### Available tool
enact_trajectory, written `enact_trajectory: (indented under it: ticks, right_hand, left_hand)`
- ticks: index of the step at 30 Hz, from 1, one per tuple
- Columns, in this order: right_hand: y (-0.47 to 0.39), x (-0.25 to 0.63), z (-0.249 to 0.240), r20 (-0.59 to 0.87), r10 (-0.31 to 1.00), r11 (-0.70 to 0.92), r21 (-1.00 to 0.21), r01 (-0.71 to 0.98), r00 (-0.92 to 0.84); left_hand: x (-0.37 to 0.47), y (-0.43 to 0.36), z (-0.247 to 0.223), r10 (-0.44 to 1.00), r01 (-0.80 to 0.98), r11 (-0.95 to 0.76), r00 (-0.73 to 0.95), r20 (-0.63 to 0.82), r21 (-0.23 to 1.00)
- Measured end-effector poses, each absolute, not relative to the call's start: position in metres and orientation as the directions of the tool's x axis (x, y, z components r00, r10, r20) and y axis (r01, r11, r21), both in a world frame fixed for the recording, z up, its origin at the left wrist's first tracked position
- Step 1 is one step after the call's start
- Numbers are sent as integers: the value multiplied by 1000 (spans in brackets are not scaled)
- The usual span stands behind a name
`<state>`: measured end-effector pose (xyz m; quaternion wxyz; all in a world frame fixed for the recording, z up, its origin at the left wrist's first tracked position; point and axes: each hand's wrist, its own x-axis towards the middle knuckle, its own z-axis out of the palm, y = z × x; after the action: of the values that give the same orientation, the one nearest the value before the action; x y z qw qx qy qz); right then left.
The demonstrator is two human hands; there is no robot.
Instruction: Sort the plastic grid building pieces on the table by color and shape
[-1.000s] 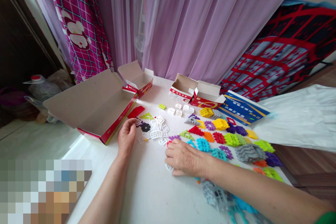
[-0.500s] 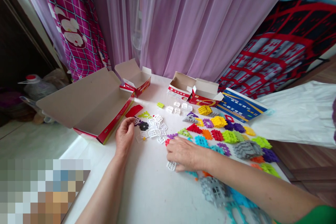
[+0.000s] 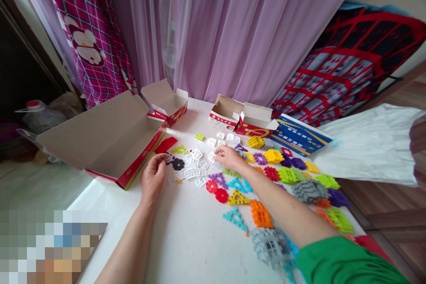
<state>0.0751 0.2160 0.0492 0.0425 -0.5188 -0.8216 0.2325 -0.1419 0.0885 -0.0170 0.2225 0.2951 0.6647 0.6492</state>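
Observation:
My right hand [image 3: 228,159] pinches a small white lattice piece [image 3: 211,157], just in front of several white pieces [image 3: 230,138] standing in a small group. My left hand [image 3: 153,177] is at the left edge of a loose pile of white lattice pieces [image 3: 191,172], its thumb and fingertips pressed together; what they hold is too small to make out. Beside its fingertips lie a black round piece [image 3: 179,164] and a red piece [image 3: 166,145]. Two red round pieces [image 3: 216,191] and a yellow triangle [image 3: 238,197] lie nearer to me.
A large open box [image 3: 126,168] stands at the left, smaller open boxes [image 3: 178,113] [image 3: 253,129] at the back. Colourful stacked pieces [image 3: 288,175] cover the right side, before a blue box [image 3: 299,135]. A grey stack [image 3: 269,246] lies near my right forearm.
My right hand has moved away from me to the back with a white piece, uncovering the red round pieces and triangles. My left hand has stayed by the pile.

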Motion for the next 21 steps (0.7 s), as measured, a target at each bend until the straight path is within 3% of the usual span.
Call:
enact_trajectory:
  ticks: [4,6,13,21]
  right_hand:
    - [232,84,57,-156,915,364,-79,928,-372]
    - [235,90,66,-134,900,422,24,906,-416]
    - [245,89,57,-196,644,743,-70,665,-740]
    - [247,93,42,-130,723,683,-13,730,-679]
  left_hand:
    - [-142,89,-18,682,104,-10,-727,83,995]
    - [-141,89,-19,686,109,-6,-723,84,994]
    - [-142,89,-19,687,115,11,-722,76,993]
    - [-142,89,-20,693,100,17,-718,60,995]
